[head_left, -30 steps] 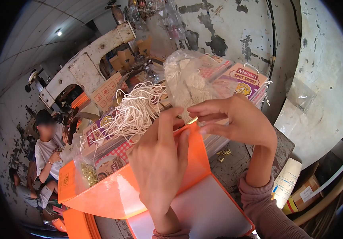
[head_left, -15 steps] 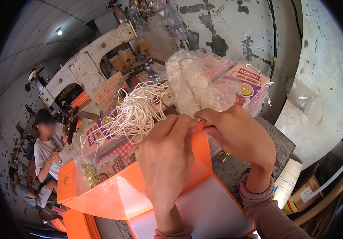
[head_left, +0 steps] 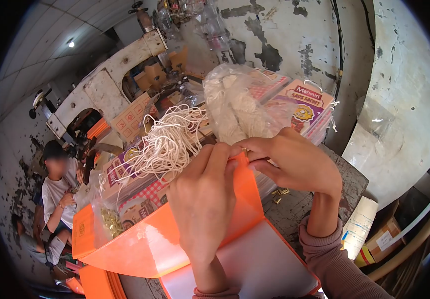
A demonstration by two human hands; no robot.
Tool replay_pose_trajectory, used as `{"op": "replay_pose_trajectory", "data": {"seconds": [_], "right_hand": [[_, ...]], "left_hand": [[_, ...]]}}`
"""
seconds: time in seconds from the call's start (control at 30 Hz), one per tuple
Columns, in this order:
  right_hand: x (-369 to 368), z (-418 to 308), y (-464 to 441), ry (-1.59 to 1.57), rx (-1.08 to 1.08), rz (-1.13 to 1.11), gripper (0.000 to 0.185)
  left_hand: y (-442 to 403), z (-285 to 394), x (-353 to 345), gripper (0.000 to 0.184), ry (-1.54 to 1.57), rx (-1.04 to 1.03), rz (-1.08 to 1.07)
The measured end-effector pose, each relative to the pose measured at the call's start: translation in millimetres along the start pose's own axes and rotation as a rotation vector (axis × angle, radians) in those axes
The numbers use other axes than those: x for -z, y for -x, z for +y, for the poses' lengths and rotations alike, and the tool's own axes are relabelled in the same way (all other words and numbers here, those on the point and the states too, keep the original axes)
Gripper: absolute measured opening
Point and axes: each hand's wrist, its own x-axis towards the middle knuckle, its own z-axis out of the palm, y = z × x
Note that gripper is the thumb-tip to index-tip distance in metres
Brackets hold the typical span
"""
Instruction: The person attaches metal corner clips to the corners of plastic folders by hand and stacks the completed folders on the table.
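Note:
My left hand [head_left: 200, 199] is closed, pinching the top corner of an orange plastic folder [head_left: 150, 249] whose cover is folded up. Beside it my right hand [head_left: 295, 162] pinches the same corner between thumb and forefinger. A tiny brass-coloured bit seems to show at those fingertips, but its shape is unclear. A frosted white sheet [head_left: 255, 264] lies inside the opened folder. Just beyond my left hand is a tangled heap of white cord [head_left: 172, 142]. Several small brass-coloured pieces [head_left: 279, 194] lie on the worn table [head_left: 295, 212] under my right hand.
Behind my hands stand a plastic bag of cord [head_left: 235, 104] and stacks of printed packaging [head_left: 307, 104]. At left are a bag of brass-coloured pieces [head_left: 111, 222] and more orange folders [head_left: 98, 281]. A co-worker [head_left: 58, 189] sits further left, near a large machine [head_left: 95, 92].
Both hands stay at the folder's corner, and the fingers have shifted slightly to the left and down in view. The corner's edge is a little more exposed between them.

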Motion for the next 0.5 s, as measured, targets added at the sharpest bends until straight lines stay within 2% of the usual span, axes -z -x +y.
{"op": "replay_pose_trajectory", "data": {"seconds": [0.13, 0.2, 0.27, 0.47, 0.5], "right_hand": [[0, 1, 0, -0.020, -0.037, -0.013, 0.024], [-5, 7, 0, 0.007, 0.088, 0.081, 0.027], [-5, 8, -1, 0.017, 0.075, 0.056, 0.029], [7, 6, 4, -0.095, 0.064, 0.013, 0.028], [10, 6, 4, -0.139, 0.098, -0.001, 0.026]], "left_hand": [[0, -3, -2, 0.009, 0.050, -0.026, 0.016], [0, -2, -1, 0.009, 0.068, -0.013, -0.012], [1, -1, 0, 0.012, 0.086, -0.001, -0.042], [3, 8, 7, 0.008, 0.137, 0.141, 0.039], [6, 6, 12, 0.009, -0.035, 0.123, -0.022]]}}
